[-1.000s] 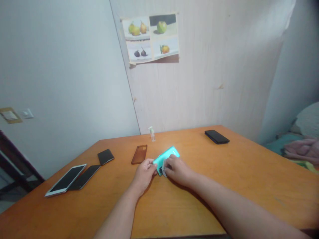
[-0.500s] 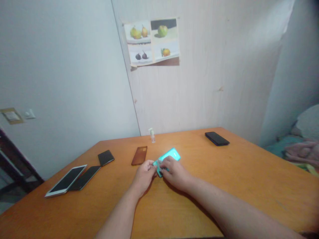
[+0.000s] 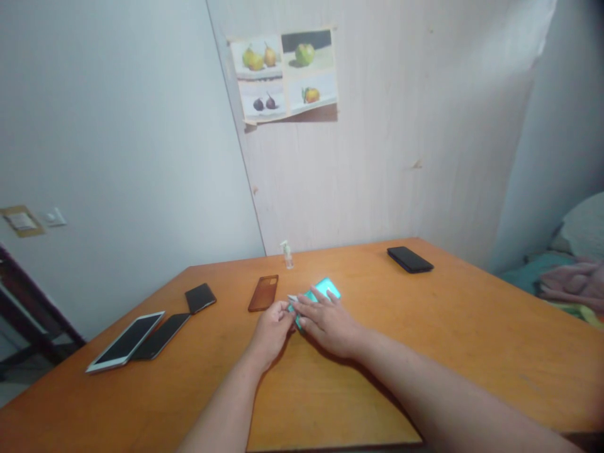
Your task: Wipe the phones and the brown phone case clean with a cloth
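A bright turquoise phone (image 3: 333,289), perhaps in a case, lies slanted on the table in front of me. My left hand (image 3: 272,327) is closed on its near-left end, thumb and fingers gripping the edge. Across the phone's surface lies my right hand (image 3: 325,319), palm down with the fingers stretched out and slightly apart. A small whitish piece (image 3: 292,299), like tissue or cloth, shows at the right fingertips beside the left hand; most of it is hidden. Just beyond my left hand is a brown translucent phone case (image 3: 263,294).
On the left are a white tablet (image 3: 126,343), a dark phone (image 3: 163,338) touching it, and a small black flat item (image 3: 201,298). A clear pump bottle (image 3: 287,255) stands at the back. A black phone or wallet (image 3: 409,259) lies back right on the wooden table (image 3: 472,365).
My right hand has gone from bunched fingers pinching a pale greyish piece to lying flat across the phone. My left hand keeps its grip. The view has shifted slightly.
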The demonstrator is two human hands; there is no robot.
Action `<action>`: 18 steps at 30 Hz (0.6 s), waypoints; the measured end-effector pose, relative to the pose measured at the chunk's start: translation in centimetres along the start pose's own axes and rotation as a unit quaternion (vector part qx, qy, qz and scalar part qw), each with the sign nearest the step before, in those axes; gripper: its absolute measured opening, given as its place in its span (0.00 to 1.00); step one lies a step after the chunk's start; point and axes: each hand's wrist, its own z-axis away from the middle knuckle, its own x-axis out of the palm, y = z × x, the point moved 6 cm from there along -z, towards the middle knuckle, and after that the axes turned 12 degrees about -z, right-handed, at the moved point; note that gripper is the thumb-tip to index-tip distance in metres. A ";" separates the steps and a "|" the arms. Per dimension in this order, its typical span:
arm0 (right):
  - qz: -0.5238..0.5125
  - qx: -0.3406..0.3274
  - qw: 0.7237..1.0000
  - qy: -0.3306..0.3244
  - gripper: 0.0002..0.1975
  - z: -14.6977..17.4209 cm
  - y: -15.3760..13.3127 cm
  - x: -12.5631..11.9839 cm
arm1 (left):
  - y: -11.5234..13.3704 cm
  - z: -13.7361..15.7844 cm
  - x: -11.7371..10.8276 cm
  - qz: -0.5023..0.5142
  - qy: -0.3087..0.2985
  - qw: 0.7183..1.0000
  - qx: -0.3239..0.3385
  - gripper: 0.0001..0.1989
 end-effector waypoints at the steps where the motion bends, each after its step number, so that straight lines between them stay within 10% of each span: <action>1: 0.002 0.032 0.999 0.011 0.28 -0.1 0.7 -0.4 | -0.1 0.0 -0.1 -0.006 0.004 1.000 -0.001 0.12; 5: 0.009 0.173 0.983 0.052 0.31 0.0 4.1 -1.9 | -0.2 0.1 -0.3 -0.026 0.017 0.999 -0.012 0.12; 11: -0.005 0.056 0.998 -0.003 0.33 -0.2 1.7 -0.5 | 0.1 0.1 -0.2 -0.021 0.014 1.000 0.000 0.11; 18: -0.014 0.220 0.975 0.043 0.38 -0.3 5.4 -1.8 | 0.3 0.2 -0.2 -0.036 0.021 0.999 -0.011 0.11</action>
